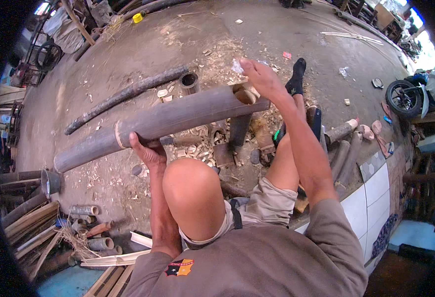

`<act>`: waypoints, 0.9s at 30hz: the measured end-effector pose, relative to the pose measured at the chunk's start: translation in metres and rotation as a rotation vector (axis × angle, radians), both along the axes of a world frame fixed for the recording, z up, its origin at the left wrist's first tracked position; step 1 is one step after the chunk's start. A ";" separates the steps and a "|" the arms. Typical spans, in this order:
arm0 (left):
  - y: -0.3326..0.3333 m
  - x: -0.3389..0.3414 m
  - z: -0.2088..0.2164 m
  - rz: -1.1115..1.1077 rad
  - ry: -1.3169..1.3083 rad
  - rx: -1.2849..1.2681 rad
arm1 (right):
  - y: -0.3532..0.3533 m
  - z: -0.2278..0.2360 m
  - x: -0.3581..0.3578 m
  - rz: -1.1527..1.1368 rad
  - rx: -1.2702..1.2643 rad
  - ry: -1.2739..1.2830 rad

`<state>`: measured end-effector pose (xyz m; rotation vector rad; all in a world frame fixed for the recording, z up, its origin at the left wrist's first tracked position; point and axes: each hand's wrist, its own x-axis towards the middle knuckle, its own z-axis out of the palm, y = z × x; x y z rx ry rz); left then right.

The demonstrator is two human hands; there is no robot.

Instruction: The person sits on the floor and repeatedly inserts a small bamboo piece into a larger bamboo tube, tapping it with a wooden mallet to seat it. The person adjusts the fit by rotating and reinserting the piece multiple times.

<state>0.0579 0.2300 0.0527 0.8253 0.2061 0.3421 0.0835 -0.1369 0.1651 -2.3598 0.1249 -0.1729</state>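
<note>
A long, thick bamboo tube point(178, 119) slants across in front of me, its right end higher and farther away. My left hand point(150, 151) grips it from below near a pale ring at a node, thumb up along the near side. At the right end, a cut opening shows pale inner wall point(247, 96). My right hand point(263, 79) is just beyond that opening, fingers drawn together; what they hold, if anything, is hidden. Below the tube, a short dark bamboo piece point(239, 131) stands among wood chips point(197, 151).
A dark pole point(128, 99) and an upright hollow bamboo section point(189, 83) lie beyond the tube. Bamboo lengths point(343, 158) rest by my right leg. Cut tubes and split strips point(34, 218) pile up at the left. A motorbike wheel point(404, 96) is at the far right.
</note>
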 end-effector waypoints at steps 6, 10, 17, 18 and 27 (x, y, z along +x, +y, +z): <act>0.016 -0.008 -0.004 -0.035 -0.008 -0.076 | -0.011 -0.064 -0.041 -0.063 0.453 -0.223; 0.016 -0.022 0.028 -0.001 0.038 -0.053 | 0.015 -0.023 -0.063 -0.138 0.455 -0.147; 0.025 -0.032 -0.002 -0.112 0.188 -0.064 | 0.003 -0.067 -0.077 -0.078 0.328 -0.170; 0.024 -0.034 -0.002 -0.072 0.215 -0.072 | 0.005 -0.065 -0.087 -0.053 0.336 -0.129; 0.036 -0.044 0.040 -0.075 0.133 -0.105 | 0.023 0.020 -0.113 -0.005 0.008 -0.236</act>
